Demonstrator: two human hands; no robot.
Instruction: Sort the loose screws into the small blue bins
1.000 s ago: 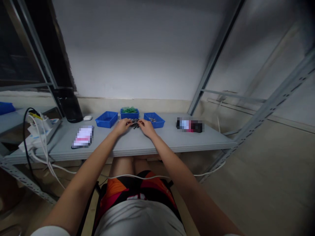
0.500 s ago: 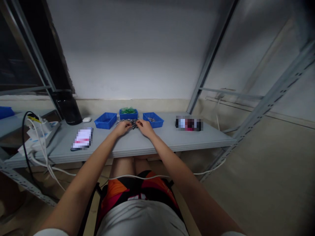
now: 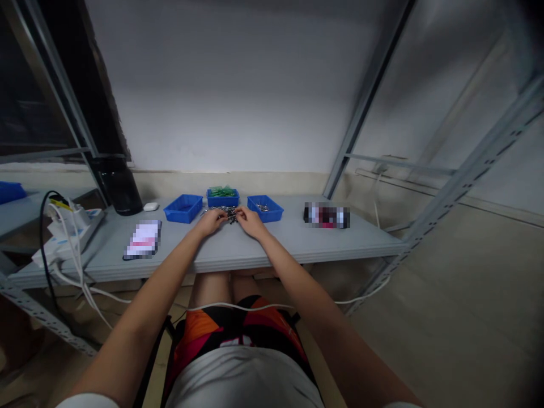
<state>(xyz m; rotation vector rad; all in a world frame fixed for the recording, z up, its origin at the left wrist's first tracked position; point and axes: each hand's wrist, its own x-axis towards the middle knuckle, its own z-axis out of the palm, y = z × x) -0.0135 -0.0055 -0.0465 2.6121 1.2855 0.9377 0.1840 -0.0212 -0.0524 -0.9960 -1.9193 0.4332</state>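
Observation:
My left hand [image 3: 211, 221] and my right hand [image 3: 250, 220] face each other over a pile of small dark and metallic pieces [image 3: 230, 213] on the grey table [image 3: 238, 255]. The fingers of both hands are bent and pinched together at the pile; what they hold is too small to name. Left of the pile lies a blue tray [image 3: 183, 209] with nothing visible inside. Behind it, a second blue tray [image 3: 222, 201] holds green items [image 3: 221, 191]. To the right, a third blue tray [image 3: 275, 214] contains small metallic pieces [image 3: 262, 207].
A phone [image 3: 143, 239], a white case [image 3: 151, 207] and a black bottle [image 3: 120, 187] are at the left, beside a power strip [image 3: 68, 238] with cables. A blurred dark object [image 3: 326, 215] lies at the right. Metal shelf posts [image 3: 369, 96] frame the table.
The view has shifted very slightly. Both hands stay at the pile, with only tiny finger movement.

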